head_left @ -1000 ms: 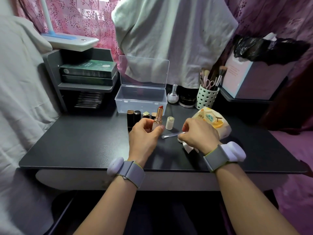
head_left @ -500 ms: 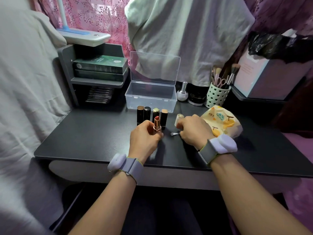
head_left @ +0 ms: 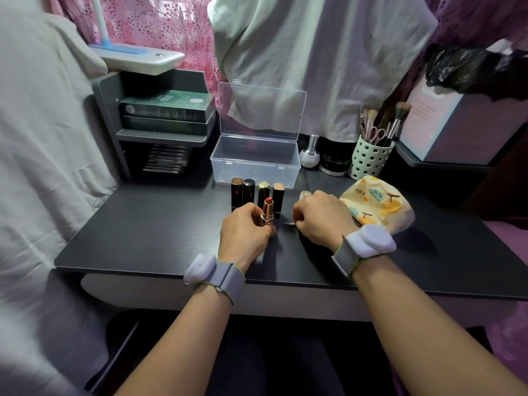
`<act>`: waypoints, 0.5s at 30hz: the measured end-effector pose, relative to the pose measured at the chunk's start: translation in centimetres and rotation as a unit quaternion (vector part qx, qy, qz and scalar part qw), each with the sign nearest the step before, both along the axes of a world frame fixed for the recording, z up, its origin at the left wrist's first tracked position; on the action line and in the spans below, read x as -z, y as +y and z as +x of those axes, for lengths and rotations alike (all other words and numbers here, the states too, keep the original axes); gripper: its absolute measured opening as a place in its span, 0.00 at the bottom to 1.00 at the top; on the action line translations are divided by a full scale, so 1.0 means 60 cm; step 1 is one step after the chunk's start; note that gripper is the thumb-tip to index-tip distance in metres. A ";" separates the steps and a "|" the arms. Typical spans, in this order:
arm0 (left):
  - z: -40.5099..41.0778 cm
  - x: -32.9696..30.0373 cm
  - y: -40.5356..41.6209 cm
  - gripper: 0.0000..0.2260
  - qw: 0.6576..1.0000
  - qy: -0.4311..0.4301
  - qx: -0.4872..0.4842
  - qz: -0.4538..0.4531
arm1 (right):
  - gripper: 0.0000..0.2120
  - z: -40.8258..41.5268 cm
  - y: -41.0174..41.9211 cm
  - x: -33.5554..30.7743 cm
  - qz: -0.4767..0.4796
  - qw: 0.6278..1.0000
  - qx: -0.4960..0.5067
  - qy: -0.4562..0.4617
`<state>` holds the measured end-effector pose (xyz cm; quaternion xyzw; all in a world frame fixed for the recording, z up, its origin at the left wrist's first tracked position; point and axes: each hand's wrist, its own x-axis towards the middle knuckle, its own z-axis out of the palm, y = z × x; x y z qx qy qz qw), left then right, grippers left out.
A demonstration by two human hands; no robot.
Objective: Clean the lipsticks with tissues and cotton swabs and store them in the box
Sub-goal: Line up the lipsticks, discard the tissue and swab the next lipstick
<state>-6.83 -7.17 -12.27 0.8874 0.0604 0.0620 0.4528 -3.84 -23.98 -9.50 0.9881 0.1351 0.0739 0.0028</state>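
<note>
1. My left hand (head_left: 245, 232) grips an open lipstick (head_left: 267, 212), fingers curled round its gold barrel, and holds it upright just above the black desk (head_left: 143, 232). Its red bullet is wound out and bare at the top.
2. My right hand (head_left: 320, 217) is curled, knuckles up, low over the desk just right of the lipstick. A thin cotton swab (head_left: 289, 223) pokes out from under its fingers towards my left hand. Only the short end shows, so I cannot tell how the fingers hold it.
3. Behind my left hand four capped lipsticks (head_left: 258, 191) stand upright in a tight row, touching or nearly so.
4. A pale cap (head_left: 304, 194) stands just beyond my right knuckles, partly hidden by them.
5. The clear plastic box (head_left: 254, 164) sits behind the row, its lid (head_left: 261, 110) hinged up and back. I see no lipstick inside.
6. A soft tissue pack (head_left: 377, 202) printed with leaves and oranges lies at the right, close to my right wrist.
7. Farther back on the right stand a small round bottle (head_left: 310, 154), a dark jar (head_left: 335, 164) and a pale green holder (head_left: 370, 160) with brushes and scissors.
8. Both my wrists wear grey bands with white pods.
</note>
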 end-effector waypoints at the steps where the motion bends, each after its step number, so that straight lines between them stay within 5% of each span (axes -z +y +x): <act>1: 0.001 0.000 0.000 0.08 1.000 0.001 -0.002 0.002 | 0.09 -0.001 0.002 -0.003 -0.009 1.000 -0.014 -0.005; 9: -0.005 -0.009 0.000 0.11 1.000 -0.004 -0.001 0.001 | 0.07 0.001 0.005 -0.040 0.075 0.997 0.003 -0.030; 15: -0.022 -0.044 0.013 0.15 0.996 -0.084 -0.029 -0.012 | 0.06 -0.001 0.007 -0.076 0.146 0.989 0.001 -0.036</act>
